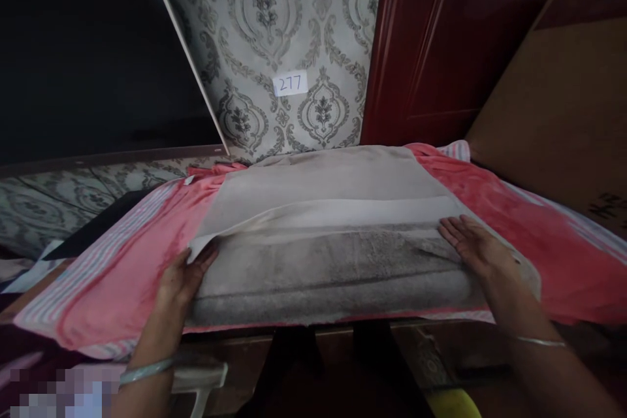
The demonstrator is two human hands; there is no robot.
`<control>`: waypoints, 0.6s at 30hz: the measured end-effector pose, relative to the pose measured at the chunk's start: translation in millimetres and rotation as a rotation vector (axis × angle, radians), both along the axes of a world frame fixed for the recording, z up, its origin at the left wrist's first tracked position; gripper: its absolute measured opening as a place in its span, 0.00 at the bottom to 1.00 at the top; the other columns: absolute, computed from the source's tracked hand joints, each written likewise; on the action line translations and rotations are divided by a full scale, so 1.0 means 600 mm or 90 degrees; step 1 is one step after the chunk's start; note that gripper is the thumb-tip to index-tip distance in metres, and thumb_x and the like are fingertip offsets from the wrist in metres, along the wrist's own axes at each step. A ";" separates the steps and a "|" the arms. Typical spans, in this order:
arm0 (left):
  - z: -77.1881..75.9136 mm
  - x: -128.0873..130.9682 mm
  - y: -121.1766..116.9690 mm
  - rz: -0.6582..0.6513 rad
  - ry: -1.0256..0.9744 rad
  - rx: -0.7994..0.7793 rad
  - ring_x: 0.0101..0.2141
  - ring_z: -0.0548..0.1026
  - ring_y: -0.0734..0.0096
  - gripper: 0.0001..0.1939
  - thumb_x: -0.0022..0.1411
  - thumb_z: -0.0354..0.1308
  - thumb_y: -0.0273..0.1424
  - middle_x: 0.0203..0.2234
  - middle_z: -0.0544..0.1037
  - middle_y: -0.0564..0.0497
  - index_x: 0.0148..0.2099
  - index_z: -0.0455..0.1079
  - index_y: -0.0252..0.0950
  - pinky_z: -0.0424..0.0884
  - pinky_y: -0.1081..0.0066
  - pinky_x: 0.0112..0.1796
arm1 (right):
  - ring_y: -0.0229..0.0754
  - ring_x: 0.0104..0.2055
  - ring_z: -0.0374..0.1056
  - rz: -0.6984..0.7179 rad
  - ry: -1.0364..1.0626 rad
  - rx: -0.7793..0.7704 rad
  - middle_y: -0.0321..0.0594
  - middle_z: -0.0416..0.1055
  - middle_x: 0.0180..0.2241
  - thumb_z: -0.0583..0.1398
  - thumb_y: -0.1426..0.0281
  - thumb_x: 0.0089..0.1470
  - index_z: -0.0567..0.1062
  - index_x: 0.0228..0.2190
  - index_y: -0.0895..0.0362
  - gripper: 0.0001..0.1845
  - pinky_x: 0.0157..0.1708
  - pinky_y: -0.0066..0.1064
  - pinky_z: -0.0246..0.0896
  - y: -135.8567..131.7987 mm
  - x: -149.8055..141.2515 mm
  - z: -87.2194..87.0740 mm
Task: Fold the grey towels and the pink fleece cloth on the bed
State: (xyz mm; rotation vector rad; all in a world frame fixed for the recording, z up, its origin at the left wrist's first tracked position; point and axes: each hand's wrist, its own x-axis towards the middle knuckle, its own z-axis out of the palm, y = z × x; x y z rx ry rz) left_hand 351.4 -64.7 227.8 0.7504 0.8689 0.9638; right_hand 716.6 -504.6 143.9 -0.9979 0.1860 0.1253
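Observation:
A grey towel [333,176] lies spread across a pink cloth [127,255] with striped borders. Its near part is turned over, showing a darker plush side, and a pale edge strip runs across the middle. My left hand [182,274] is at the left end of that turned edge, its thumb and fingers closed around the raised corner. At the right end, my right hand [473,248] rests with fingers stretched out flat along the towel, the thumb partly hidden.
A dark television screen [98,52] stands at the left. Behind are patterned wallpaper with a paper label [290,83] and a dark red door [421,46]. A large cardboard box [568,98] leans at the right. Below the near edge, a yellow object [453,403] shows.

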 end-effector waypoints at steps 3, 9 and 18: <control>-0.001 -0.003 0.003 -0.026 -0.013 -0.048 0.51 0.79 0.52 0.25 0.56 0.48 0.17 0.47 0.80 0.37 0.54 0.71 0.32 0.78 0.46 0.49 | 0.43 0.44 0.75 0.020 -0.068 -0.041 0.41 0.73 0.39 0.66 0.72 0.46 0.74 0.34 0.54 0.10 0.54 0.46 0.73 -0.008 0.007 -0.017; -0.001 0.003 0.009 -0.033 0.063 -0.003 0.52 0.78 0.52 0.10 0.54 0.54 0.18 0.42 0.79 0.41 0.38 0.71 0.32 0.80 0.55 0.48 | 0.53 0.53 0.72 -0.022 -0.335 -0.517 0.46 0.75 0.49 0.62 0.62 0.50 0.76 0.48 0.53 0.22 0.58 0.56 0.66 -0.003 0.032 -0.020; 0.035 -0.062 -0.020 0.088 0.110 -0.025 0.57 0.74 0.59 0.13 0.46 0.56 0.19 0.32 0.79 0.50 0.36 0.71 0.36 0.78 0.66 0.50 | 0.62 0.72 0.49 0.239 -0.587 -1.221 0.46 0.56 0.70 0.52 0.74 0.52 0.60 0.68 0.52 0.41 0.60 0.67 0.57 0.052 0.089 0.006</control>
